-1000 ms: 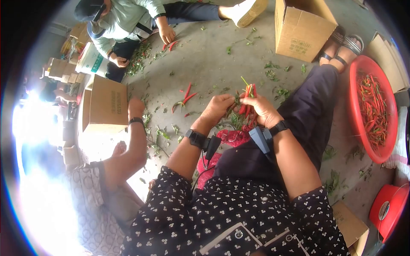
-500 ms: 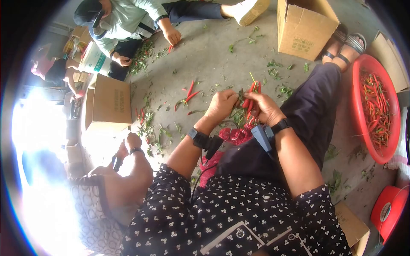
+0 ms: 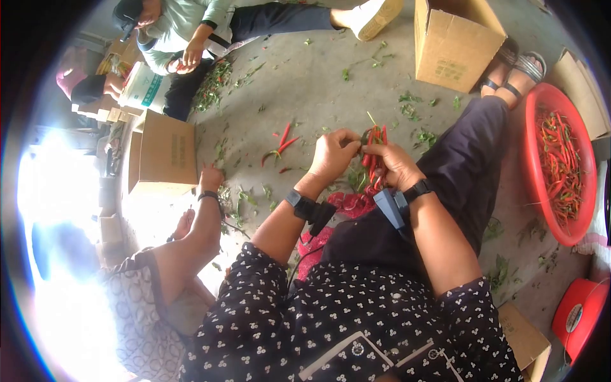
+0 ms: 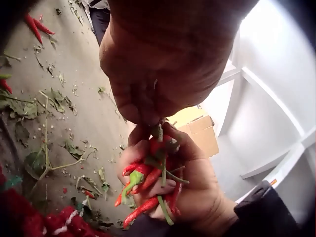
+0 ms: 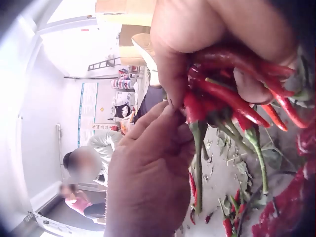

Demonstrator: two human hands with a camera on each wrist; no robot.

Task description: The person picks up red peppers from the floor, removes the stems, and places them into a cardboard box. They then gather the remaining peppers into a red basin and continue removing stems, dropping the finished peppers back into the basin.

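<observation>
A bunch of red chili peppers (image 3: 375, 151) with green stems is gripped in the right hand (image 3: 400, 167), its fingers curled round them. The left hand (image 3: 333, 158) meets the bunch from the other side, thumb and fingertips together. In the left wrist view the left hand (image 4: 165, 59) is above, pinching at a pepper's stem end, and the held peppers (image 4: 148, 180) fan out below. The right wrist view has the left fingertips touching a pepper (image 5: 195, 106) beside the right thumb; what exactly they pinch is partly hidden. Red netting (image 3: 347, 204) lies below the hands.
At the right stands a red basin (image 3: 531, 184) of chilies, with a red bucket (image 3: 576, 312) nearer. Cardboard boxes (image 3: 455, 57) (image 3: 162, 149) stand ahead and left. Loose chilies (image 3: 284, 140) and leaves dot the floor. Other people sit ahead and at left.
The left hand has shifted slightly, its fingers more raised, while the right hand keeps the bunch. Ahead, a person's hand has left the floor chilies; the person at left has extended an arm toward the box.
</observation>
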